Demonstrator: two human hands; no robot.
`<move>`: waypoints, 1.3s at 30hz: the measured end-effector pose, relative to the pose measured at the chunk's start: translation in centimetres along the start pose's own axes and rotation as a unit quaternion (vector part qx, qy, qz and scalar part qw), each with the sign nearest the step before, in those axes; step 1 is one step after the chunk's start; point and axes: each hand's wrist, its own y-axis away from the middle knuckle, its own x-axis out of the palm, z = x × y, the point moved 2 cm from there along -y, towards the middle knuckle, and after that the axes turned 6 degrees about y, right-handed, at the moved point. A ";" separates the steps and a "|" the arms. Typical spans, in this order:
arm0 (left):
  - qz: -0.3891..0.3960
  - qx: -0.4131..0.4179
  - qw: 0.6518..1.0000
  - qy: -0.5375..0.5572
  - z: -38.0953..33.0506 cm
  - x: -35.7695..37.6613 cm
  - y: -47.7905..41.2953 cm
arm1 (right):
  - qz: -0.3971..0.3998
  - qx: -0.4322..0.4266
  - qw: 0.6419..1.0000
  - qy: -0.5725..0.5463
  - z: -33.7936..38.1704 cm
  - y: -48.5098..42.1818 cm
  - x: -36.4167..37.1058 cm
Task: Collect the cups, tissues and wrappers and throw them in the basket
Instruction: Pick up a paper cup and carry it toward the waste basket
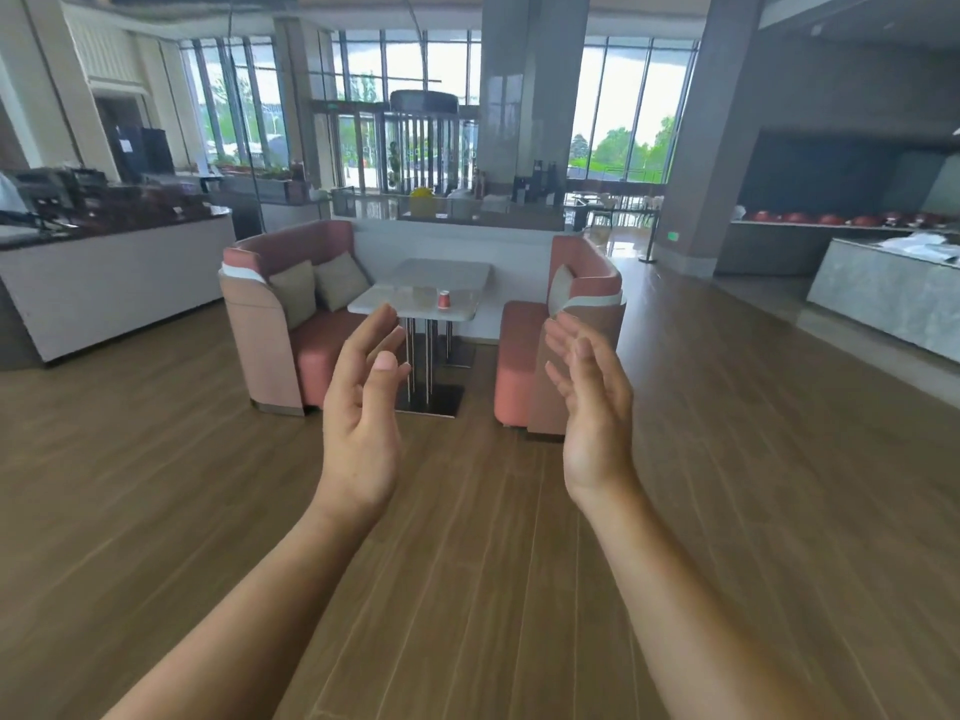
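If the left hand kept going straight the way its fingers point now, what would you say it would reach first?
Probably the near edge of the white table. The left hand is open and empty, its fingers aimed up and forward at that edge, left of the red cup. Depth is unclear; nothing visible lies between.

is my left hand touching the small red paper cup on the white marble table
Apart. The head view shows the open left hand raised in mid-air over the wooden floor, while the small red paper cup stands far ahead on the white marble table.

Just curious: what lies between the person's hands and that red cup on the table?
Bare wooden floor, then the table edge, in the head view. Both hands are empty.
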 end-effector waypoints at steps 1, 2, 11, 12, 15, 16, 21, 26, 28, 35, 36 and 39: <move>-0.003 -0.005 1.000 -0.002 1.4 0.3 -0.9 | 0.003 -0.001 1.000 0.004 -1.1 -1.3 -0.1; -0.005 -0.008 1.000 -0.008 2.8 0.6 -2.0 | 0.006 -0.005 1.000 0.012 -2.3 -2.6 -0.1; -0.019 -0.014 1.000 -0.016 15.8 1.5 -12.4 | 0.025 0.001 1.000 0.014 -13.7 -15.1 1.8; -0.022 -0.015 1.000 -0.014 17.4 1.3 -13.8 | 0.023 0.001 1.000 0.011 -15.1 -16.5 2.4; -0.027 -0.010 1.000 -0.007 22.1 0.5 -18.7 | 0.014 -0.008 1.000 0.010 -19.3 -21.3 4.6; -0.029 -0.010 1.000 -0.005 23.7 0.2 -20.5 | 0.015 -0.008 1.000 0.010 -20.7 -23.1 5.4; -0.021 -0.015 1.000 -0.013 30.4 -0.8 -29.1 | 0.018 -0.004 1.000 0.005 -26.7 -31.8 8.6; -0.017 -0.032 0.999 -0.023 37.2 -1.3 -36.0 | 0.007 -0.003 1.000 0.010 -32.6 -39.0 11.0; -0.014 -0.041 0.999 -0.030 40.1 -1.4 -38.4 | 0.009 -0.001 1.000 0.016 -35.2 -41.7 11.8; -0.017 -0.048 0.998 -0.037 51.1 -0.7 -47.1 | 0.018 0.016 1.000 0.017 -45.7 -51.7 13.7; -0.017 -0.048 0.998 -0.042 52.8 -0.6 -48.5 | 0.019 0.017 1.000 0.017 -47.3 -53.4 13.9; -0.022 -0.048 0.996 -0.067 58.4 0.0 -53.1 | 0.023 0.019 0.999 0.015 -52.3 -59.1 14.6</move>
